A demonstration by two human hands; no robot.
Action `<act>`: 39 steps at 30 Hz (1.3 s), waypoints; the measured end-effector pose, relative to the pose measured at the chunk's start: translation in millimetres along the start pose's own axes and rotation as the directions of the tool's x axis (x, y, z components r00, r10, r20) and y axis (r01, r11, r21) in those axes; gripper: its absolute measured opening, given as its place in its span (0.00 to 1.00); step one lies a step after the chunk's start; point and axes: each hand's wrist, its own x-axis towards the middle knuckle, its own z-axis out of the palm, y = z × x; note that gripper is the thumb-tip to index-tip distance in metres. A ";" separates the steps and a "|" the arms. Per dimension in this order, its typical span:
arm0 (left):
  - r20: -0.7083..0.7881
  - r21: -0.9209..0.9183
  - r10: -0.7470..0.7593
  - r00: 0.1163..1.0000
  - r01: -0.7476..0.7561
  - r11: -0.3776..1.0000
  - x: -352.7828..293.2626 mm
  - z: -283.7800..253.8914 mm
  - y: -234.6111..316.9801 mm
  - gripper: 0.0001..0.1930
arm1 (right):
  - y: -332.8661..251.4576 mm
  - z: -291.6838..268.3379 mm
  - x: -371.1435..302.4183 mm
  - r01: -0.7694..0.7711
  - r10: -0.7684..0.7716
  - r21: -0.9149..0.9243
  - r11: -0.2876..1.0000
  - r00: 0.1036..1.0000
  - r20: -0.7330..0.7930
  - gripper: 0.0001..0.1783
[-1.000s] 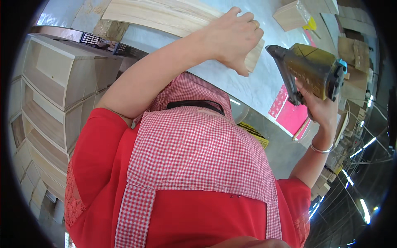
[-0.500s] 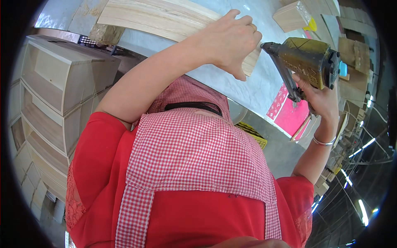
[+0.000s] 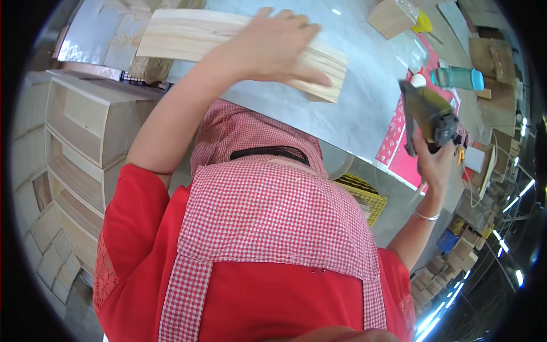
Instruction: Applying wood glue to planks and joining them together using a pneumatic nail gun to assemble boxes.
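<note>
A long pale wooden piece (image 3: pixel 188 35) lies across the light marbled tabletop, its right end turned toward me. Over its right half is my left hand (image 3: pixel 272 50), slightly blurred, with the fingers spread and the thumb stretched across the wood. Whether the palm presses on the wood is hidden. My right hand (image 3: pixel 434 162) is wrapped round the handle of a dark olive nail gun (image 3: pixel 428 111). The gun is held above the pink patterned sheet at the table's right side, apart from the wooden piece. Motion blurs its nose.
A wooden box (image 3: pixel 393 18) stands at the far right, beside a yellow object (image 3: pixel 423 23). A teal bottle (image 3: pixel 456 78) lies past the gun. Stacked wooden drawer-like boxes (image 3: pixel 85 114) rise on my left. A yellow crate (image 3: pixel 367 199) sits below the table edge.
The nail gun has moved away from the wooden piece, rightward and nearer to me. My left hand has shifted left, uncovering more of the wood's right end. The bottle is now mostly uncovered.
</note>
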 end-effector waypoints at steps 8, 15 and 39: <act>0.344 -0.100 -0.082 0.935 0.123 0.987 11.3 -75.3 -8.3 0.21 | 191.7 36.2 -51.1 -0.144 -0.046 -0.443 0.885 0.919 -0.391 0.28; -0.286 -0.192 -0.297 0.911 0.249 0.949 6.4 -102.4 3.1 0.12 | 220.6 33.4 -62.4 -0.403 0.223 -0.425 0.810 0.883 -0.412 0.24; -0.816 -0.577 -0.529 0.234 -0.272 0.770 -34.7 -147.7 -9.2 0.12 | 24.0 187.5 43.1 0.554 -0.634 -0.336 0.762 0.744 -0.211 0.27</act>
